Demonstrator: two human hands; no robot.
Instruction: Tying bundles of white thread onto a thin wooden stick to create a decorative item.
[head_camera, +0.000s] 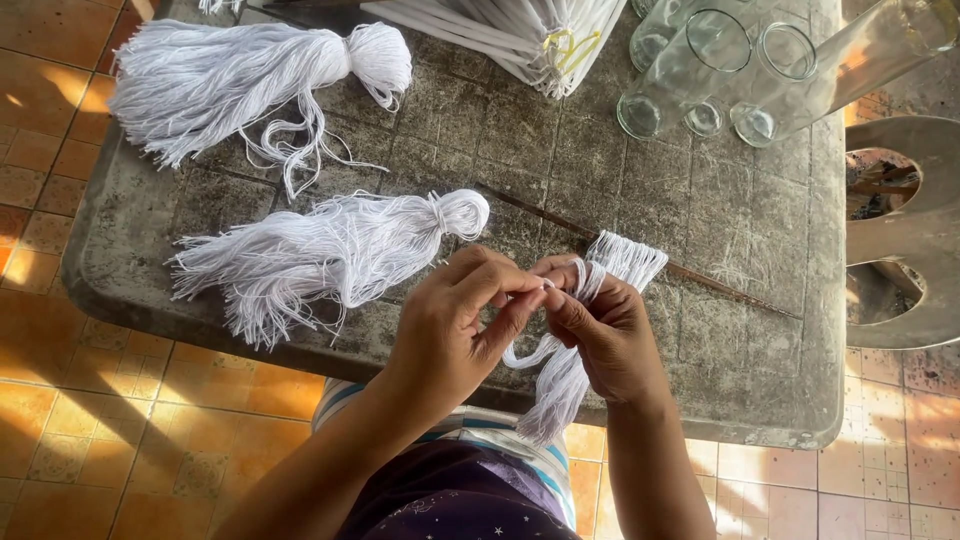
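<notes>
white thread bundle pinched by left hand and right hand at frame centre; tying step judged underway, a tight knot needed next.

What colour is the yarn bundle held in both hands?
White: the yarn bundle is plain white, pinched between left hand and right hand, in the head view.

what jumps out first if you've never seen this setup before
Both hands meet at the table's near edge: the left hand and right hand pinch a small bundle of white thread between them, its ends hanging toward the lap. Two finished white thread tassels lie on the worn stone table, one just left of the hands, one at the far left corner. Clear glass bottles lie at the far right.
</notes>
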